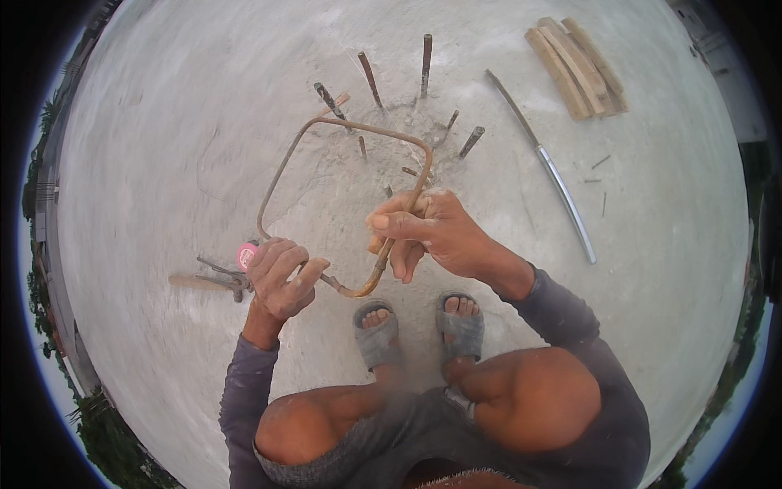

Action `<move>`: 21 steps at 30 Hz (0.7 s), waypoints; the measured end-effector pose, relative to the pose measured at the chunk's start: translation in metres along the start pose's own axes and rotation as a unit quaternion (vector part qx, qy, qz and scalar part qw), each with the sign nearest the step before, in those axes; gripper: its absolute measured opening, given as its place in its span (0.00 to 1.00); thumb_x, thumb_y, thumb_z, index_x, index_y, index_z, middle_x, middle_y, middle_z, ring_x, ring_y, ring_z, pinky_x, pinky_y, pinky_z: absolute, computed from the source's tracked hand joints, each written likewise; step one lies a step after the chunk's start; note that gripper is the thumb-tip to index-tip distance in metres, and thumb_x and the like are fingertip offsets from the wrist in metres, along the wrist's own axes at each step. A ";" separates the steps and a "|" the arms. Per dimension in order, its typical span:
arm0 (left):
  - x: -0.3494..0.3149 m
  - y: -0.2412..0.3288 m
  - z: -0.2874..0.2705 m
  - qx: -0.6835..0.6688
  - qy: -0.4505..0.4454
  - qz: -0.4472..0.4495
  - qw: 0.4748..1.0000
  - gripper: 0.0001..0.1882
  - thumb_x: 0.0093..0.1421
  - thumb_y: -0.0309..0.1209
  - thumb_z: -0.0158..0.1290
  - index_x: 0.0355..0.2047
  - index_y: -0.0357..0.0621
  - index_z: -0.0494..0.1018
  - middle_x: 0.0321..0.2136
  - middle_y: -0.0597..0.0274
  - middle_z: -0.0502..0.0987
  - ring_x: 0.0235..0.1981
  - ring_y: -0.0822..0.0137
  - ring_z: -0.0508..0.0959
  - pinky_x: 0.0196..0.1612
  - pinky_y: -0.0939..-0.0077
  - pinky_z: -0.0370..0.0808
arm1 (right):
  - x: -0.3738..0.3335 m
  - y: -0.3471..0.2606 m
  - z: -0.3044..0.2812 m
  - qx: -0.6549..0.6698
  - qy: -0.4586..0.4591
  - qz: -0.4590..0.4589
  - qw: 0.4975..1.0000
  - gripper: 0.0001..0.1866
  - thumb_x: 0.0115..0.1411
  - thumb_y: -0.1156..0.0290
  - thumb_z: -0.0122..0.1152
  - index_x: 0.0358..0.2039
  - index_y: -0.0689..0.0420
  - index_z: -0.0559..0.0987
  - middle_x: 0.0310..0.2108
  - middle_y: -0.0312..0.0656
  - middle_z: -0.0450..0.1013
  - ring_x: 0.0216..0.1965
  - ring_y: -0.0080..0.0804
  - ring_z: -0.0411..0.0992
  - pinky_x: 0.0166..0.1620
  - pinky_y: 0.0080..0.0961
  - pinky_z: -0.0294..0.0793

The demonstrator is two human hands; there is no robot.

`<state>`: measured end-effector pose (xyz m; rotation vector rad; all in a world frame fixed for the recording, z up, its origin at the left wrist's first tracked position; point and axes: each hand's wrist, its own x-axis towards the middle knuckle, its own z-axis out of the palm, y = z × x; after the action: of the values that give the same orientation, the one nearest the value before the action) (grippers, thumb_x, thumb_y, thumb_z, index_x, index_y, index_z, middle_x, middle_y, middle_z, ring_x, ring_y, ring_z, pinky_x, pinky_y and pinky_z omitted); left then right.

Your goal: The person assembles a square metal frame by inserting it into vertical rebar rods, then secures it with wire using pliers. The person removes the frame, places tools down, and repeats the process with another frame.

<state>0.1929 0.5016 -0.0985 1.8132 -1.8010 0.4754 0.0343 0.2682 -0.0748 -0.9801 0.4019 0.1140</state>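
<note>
A squared loop of rusty bent steel rod, a rebar stirrup (371,128), is held up above the concrete in front of me. My left hand (281,277) is closed around its near left corner. On the right side, my right hand (436,232) grips the rod between thumb and fingers; part of the rod is hidden there. Beyond and partly beneath the loop, several rusty rebar stubs (426,67) stick up from a rough patch of concrete. A round pink item (246,256) shows beside my left hand, partly covered by it.
A dark bar with a shiny metal tube (564,200) on its near end lies to the right. Several wooden pieces (570,73) are stacked at the far right. Left of my left hand lie a wooden stick (195,282) and dark metal tools (234,281). My sandalled feet (460,326) are close below.
</note>
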 end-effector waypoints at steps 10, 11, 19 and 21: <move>0.043 -0.085 0.059 -0.067 0.090 -0.138 0.984 0.12 0.52 0.16 0.63 0.36 0.39 0.77 0.38 0.53 0.81 0.49 0.45 0.81 0.52 0.54 0.78 | 0.063 -0.010 0.011 0.071 0.119 -0.152 0.979 0.17 0.67 0.67 0.60 0.44 0.72 0.76 0.32 0.54 0.78 0.25 0.36 0.81 0.26 0.29 0.84; 0.041 -0.085 0.064 -0.066 0.091 -0.140 0.984 0.12 0.51 0.16 0.63 0.36 0.39 0.78 0.39 0.52 0.81 0.49 0.46 0.80 0.52 0.55 0.78 | 0.065 -0.006 0.010 0.085 0.133 -0.141 0.977 0.17 0.67 0.67 0.60 0.44 0.72 0.76 0.32 0.54 0.78 0.25 0.36 0.81 0.26 0.29 0.84; 0.042 -0.034 0.084 -0.462 0.230 -0.557 0.650 0.24 0.65 0.22 0.54 0.61 0.36 0.65 0.56 0.45 0.72 0.54 0.53 0.76 0.51 0.59 0.77 | 0.068 0.020 0.005 0.146 0.189 -0.068 0.969 0.18 0.66 0.64 0.62 0.39 0.71 0.77 0.31 0.55 0.77 0.22 0.37 0.80 0.24 0.29 0.84; 0.045 -0.034 0.073 -0.587 0.238 -0.601 0.488 0.23 0.69 0.26 0.49 0.62 0.35 0.60 0.53 0.47 0.72 0.47 0.57 0.77 0.47 0.63 0.78 | 0.066 0.015 0.004 0.081 0.174 -0.063 0.979 0.20 0.65 0.62 0.64 0.38 0.72 0.77 0.30 0.55 0.77 0.21 0.37 0.79 0.23 0.28 0.83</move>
<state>0.2197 0.4206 -0.1344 1.1408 0.0831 -0.6609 0.0922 0.2739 -0.1097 -0.8628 0.6570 -0.2063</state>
